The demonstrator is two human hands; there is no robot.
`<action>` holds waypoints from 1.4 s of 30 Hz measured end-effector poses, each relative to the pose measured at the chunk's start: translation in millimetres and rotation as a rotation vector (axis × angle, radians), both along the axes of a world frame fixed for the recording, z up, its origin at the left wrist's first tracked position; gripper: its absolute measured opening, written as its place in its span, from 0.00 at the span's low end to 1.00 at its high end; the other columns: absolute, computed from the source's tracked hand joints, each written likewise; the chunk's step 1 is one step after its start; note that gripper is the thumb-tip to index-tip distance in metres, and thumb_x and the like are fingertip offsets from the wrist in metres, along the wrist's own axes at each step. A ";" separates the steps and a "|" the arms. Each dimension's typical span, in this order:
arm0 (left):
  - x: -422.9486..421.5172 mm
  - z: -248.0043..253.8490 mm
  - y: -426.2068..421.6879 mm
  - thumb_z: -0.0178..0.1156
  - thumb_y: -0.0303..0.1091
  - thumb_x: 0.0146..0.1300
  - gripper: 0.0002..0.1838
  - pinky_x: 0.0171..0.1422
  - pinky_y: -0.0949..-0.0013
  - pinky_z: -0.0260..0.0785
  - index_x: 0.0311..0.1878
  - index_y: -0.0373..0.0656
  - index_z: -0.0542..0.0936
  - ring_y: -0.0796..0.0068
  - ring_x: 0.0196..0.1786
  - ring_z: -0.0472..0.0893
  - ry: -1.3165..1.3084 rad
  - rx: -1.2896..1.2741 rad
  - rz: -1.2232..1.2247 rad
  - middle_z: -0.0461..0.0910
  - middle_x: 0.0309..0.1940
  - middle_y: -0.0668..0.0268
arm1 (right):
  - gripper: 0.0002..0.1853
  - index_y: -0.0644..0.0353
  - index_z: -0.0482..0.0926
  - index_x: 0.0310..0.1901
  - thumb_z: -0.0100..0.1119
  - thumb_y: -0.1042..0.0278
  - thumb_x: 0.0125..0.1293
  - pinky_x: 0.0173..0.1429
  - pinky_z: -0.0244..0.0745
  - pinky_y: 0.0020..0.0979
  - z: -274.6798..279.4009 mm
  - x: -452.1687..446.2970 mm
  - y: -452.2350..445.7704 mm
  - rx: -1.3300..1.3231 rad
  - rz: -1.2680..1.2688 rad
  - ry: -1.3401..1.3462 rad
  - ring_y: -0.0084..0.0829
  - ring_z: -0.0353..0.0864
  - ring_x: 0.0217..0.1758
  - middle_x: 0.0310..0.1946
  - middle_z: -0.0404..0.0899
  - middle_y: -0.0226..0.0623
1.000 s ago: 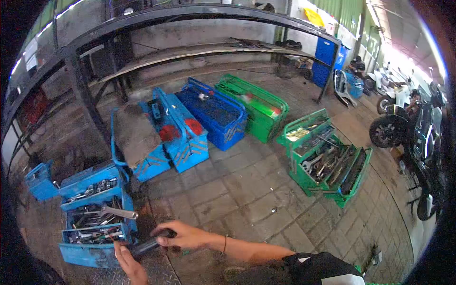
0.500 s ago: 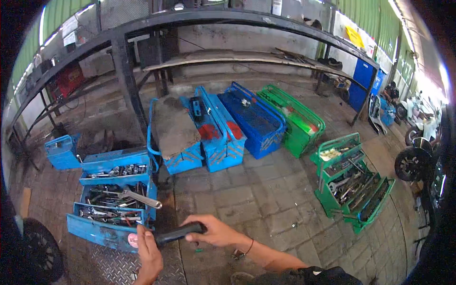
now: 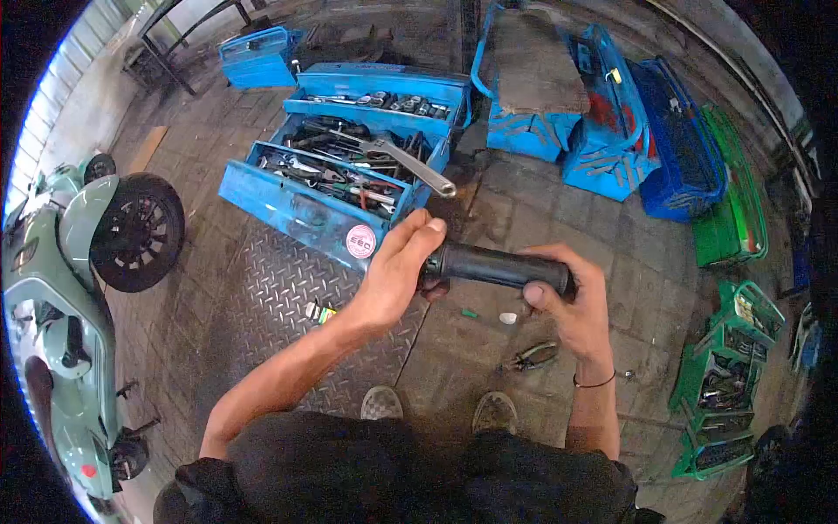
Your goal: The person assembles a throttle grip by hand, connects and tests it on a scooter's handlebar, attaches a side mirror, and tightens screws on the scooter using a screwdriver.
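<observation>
A black cylinder [image 3: 493, 265], smooth and about as thick as a handle, lies almost level between my two hands in the head view. My right hand [image 3: 572, 301] grips its right end, thumb below and fingers over the top. At the left end my left hand [image 3: 401, 271] is closed round it, covering that end, so its shape there cannot be seen. Just beyond my left hand stands an open blue toolbox [image 3: 288, 214] with trays of hand tools. A large adjustable wrench [image 3: 415, 166] lies across those tools, its handle sticking out over the box's right side.
Pliers [image 3: 534, 355] and a small white piece [image 3: 508, 319] lie on the floor. Left is a green scooter [image 3: 65, 288]; below the toolbox, a metal tread plate [image 3: 288, 279]. More blue toolboxes [image 3: 611, 166] and green ones [image 3: 729, 384] stand to the right.
My view has swung down and left, bringing the scooter and my feet into sight. Both hands stay on the black cylinder, which now shows more of its length and lies nearly level.
</observation>
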State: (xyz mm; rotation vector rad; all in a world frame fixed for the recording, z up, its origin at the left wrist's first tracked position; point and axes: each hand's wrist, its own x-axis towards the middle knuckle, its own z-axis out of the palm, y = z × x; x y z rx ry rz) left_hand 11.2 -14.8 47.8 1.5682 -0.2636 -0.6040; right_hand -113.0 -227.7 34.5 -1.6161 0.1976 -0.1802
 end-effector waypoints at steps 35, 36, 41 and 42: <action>1.6 -4.1 -3.5 0.46 0.49 0.83 0.19 0.27 0.69 0.62 0.44 0.43 0.74 0.77 0.23 0.69 0.081 0.097 -0.068 0.68 0.23 0.71 | 0.35 0.66 0.80 0.60 0.75 0.43 0.65 0.35 0.74 0.26 -0.5 1.1 -7.0 0.011 0.297 0.092 0.19 0.79 0.30 0.36 0.83 0.30; 8.2 -33.5 -2.8 0.44 0.50 0.83 0.21 0.35 0.68 0.64 0.44 0.42 0.75 0.76 0.29 0.70 -0.197 0.141 0.018 0.69 0.26 0.69 | 0.36 0.66 0.79 0.62 0.75 0.44 0.65 0.34 0.73 0.26 -0.3 0.2 -6.7 -0.035 0.341 0.144 0.19 0.78 0.29 0.35 0.82 0.29; 13.9 -4.7 8.0 0.38 0.54 0.83 0.28 0.54 0.64 0.62 0.44 0.39 0.77 0.73 0.42 0.69 -0.394 0.144 -0.107 0.71 0.33 0.66 | 0.34 0.65 0.76 0.64 0.75 0.47 0.66 0.27 0.67 0.26 -13.6 -3.1 21.4 0.117 0.492 0.135 0.18 0.72 0.25 0.31 0.75 0.26; 16.4 -3.1 10.5 0.36 0.54 0.83 0.29 0.53 0.65 0.63 0.44 0.38 0.77 0.72 0.41 0.69 -0.462 0.126 -0.116 0.71 0.34 0.66 | 0.37 0.66 0.74 0.65 0.76 0.47 0.65 0.23 0.63 0.25 -10.3 -4.5 26.9 0.348 0.447 0.189 0.17 0.69 0.21 0.28 0.74 0.27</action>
